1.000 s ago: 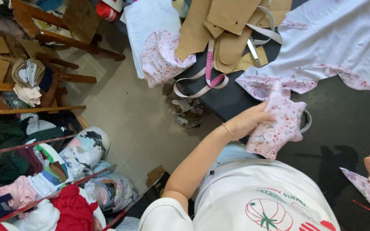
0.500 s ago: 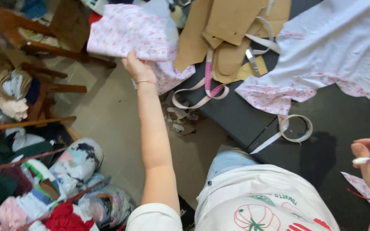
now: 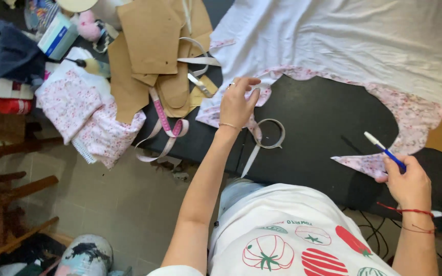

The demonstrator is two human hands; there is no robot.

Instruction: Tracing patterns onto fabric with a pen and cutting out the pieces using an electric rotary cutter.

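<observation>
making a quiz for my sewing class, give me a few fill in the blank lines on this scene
1. The right hand holds a blue and white ____.
2. The left hand rests on the edge of the ____ fabric.
3. The cardboard patterns are ____ in colour.
4. The pink tape measure hangs over the edge of the ____ table.

Missing words: pen; floral; brown; black

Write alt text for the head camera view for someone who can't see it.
Seen from above, a person's left hand presses on floral fabric spread over a dark table, while the right hand holds a blue pen. Cardboard patterns and a pink measuring tape lie nearby.
</observation>
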